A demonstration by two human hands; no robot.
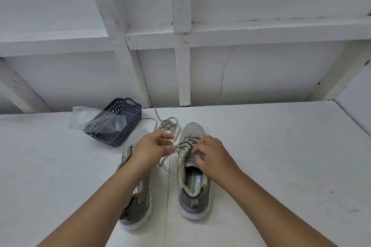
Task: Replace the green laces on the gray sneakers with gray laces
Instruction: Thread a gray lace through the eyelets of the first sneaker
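At frame centre, the left hand (pixel 154 149) pinched a lace end (pixel 165 157) taut while the right hand (pixel 210 156) gripped the right sneaker's tongue (pixel 197 155), steadying the right sneaker (pixel 192 182) for threading.

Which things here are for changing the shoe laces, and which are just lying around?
For the job: right sneaker, left sneaker, lace being threaded, loose lace, left hand, right hand.
Just lying about: basket, plastic bag.
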